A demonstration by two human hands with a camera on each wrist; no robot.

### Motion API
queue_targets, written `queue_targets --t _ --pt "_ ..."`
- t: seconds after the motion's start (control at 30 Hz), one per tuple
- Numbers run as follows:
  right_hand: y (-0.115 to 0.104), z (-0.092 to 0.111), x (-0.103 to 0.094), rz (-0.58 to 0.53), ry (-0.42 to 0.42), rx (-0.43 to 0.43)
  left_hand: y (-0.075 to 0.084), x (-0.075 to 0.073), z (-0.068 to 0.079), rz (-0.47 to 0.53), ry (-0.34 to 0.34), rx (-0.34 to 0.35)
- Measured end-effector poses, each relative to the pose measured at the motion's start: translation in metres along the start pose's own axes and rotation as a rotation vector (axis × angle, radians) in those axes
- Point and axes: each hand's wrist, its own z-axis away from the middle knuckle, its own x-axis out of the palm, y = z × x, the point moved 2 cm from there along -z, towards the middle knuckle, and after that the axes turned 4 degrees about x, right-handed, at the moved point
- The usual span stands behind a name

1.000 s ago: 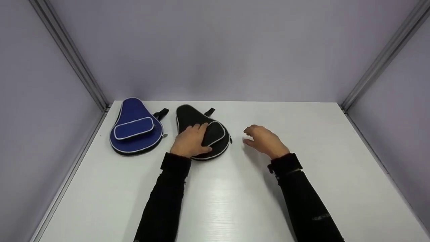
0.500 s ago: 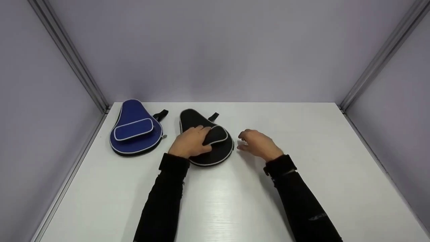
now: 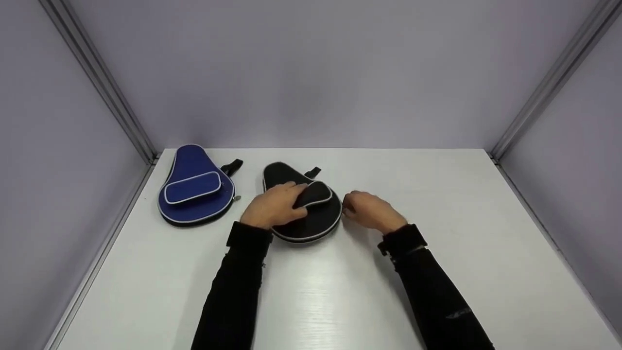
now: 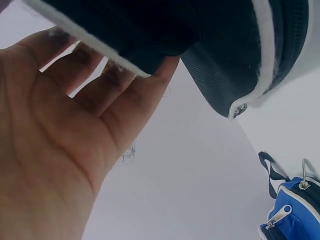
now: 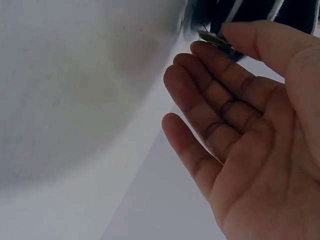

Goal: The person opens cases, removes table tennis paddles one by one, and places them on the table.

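Note:
A black table tennis bat case [image 3: 320,221] with pale piping lies in the middle of the white table in the head view. My left hand [image 3: 274,206] grips its raised pocket [image 3: 318,193], fingers over the far side and thumb at the near side. In the left wrist view the left hand's fingers [image 4: 125,102] pass behind the pocket's edge. At the case's right side is my right hand [image 3: 371,211]. Its thumb and forefinger pinch the zipper pull [image 5: 212,37] in the right wrist view, the other fingers [image 5: 187,90] loosely extended.
A blue bat case [image 3: 194,209] with white piping and a black strap [image 3: 232,166] lies at the left of the white table [image 3: 311,291]. Grey panels [image 3: 311,73] enclose the back and both sides.
The black case has slid slightly toward me and to the right under my left hand. My right hand has moved left to the case's edge, its thumb and forefinger closing on the zipper pull.

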Motion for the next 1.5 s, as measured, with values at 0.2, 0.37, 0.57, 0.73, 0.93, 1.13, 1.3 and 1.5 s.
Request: queue_targets --t 0.2,0.37,0.57,0.73,0.93,1.13,1.3,1.5 --pt "0.000 -0.002 0.003 -0.005 -0.002 0.015 -0.004 -0.003 0.002 0.018 0.007 0.030" --pt "-0.001 0.000 0.000 0.009 0.031 0.003 -0.006 -0.005 0.002 0.028 0.032 0.022" --pt "-0.001 0.002 -0.002 0.041 0.050 0.006 -0.009 -0.001 -0.003 -0.022 0.060 -0.005" --pt "-0.002 0.001 0.001 0.060 0.058 -0.013 -0.011 0.006 -0.008 -0.077 0.138 -0.008" --pt "-0.007 -0.001 0.005 0.086 0.066 -0.054 -0.013 0.013 -0.012 -0.114 0.220 -0.021" --pt "-0.014 0.000 0.006 0.117 0.088 -0.090 -0.014 0.018 -0.014 -0.134 0.242 -0.053" --pt "-0.019 0.002 0.007 0.127 0.091 -0.089 -0.011 0.020 -0.014 -0.147 0.265 -0.076" --pt "-0.023 0.006 0.009 0.130 0.068 -0.081 -0.008 0.025 -0.013 -0.180 0.291 -0.109"
